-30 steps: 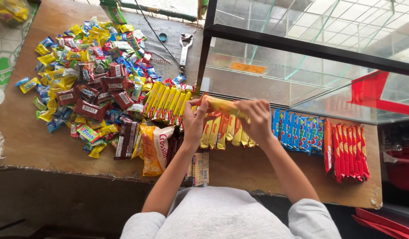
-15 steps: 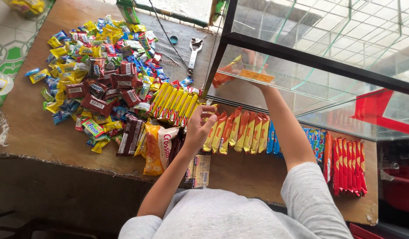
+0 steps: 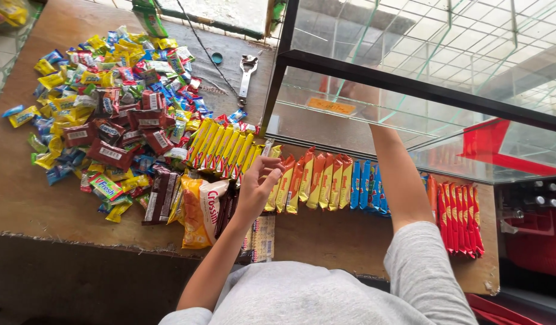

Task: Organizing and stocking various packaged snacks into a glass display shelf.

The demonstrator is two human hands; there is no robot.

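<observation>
My left hand (image 3: 259,185) hovers with loosely spread fingers over the near end of a row of orange-and-yellow snack bars (image 3: 319,180) on the wooden table (image 3: 25,198); it holds nothing. My right arm reaches up into the glass display case (image 3: 410,85). My right hand (image 3: 357,95) shows only dimly through the glass, next to an orange bar (image 3: 331,106) lying on the glass shelf. Whether the hand still grips that bar is unclear. A row of yellow bars (image 3: 222,144) lies just left of my left hand.
A big heap of mixed wrapped sweets (image 3: 103,90) covers the table's left. An orange snack bag (image 3: 199,210) and brown bars (image 3: 160,194) lie near the front. Blue bars (image 3: 368,183) and red bars (image 3: 460,218) continue right. A wrench (image 3: 246,75) lies behind. A red crate (image 3: 540,241) stands right.
My right hand carried an orange bar from the table row up into the glass case, where the bar now lies on the shelf. My left hand stayed over the rows.
</observation>
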